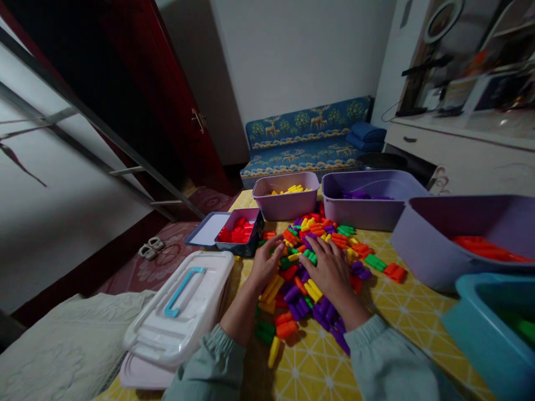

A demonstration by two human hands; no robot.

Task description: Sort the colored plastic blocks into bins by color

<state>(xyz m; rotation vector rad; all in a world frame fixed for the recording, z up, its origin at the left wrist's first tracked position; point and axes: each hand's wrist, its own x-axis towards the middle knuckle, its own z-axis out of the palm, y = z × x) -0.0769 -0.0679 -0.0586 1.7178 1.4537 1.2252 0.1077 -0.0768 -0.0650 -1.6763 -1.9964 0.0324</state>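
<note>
A loose pile of red, orange, yellow, green and purple plastic pieces [298, 287] covers the middle of the yellow patterned cloth [330, 367]. My left hand [267, 262] rests at the pile's left side, its fingers apart and touching pieces. On the right part of the pile lies my right hand [328, 264], palm down with fingers spread. Neither hand visibly holds a piece. Behind the pile, one purple bin [286, 206] contains yellow pieces and another [359, 214] contains purple ones. Red pieces fill a small dark box [246, 249] at the left.
At the right are a purple bin [426, 245] with orange-red pieces and a teal bin [485, 340] with green ones. Stacked white lids [188, 306] with a blue handle lie left. An open box lid [207, 229] sits beside the dark box. A blue patterned sofa [292, 147] stands behind.
</note>
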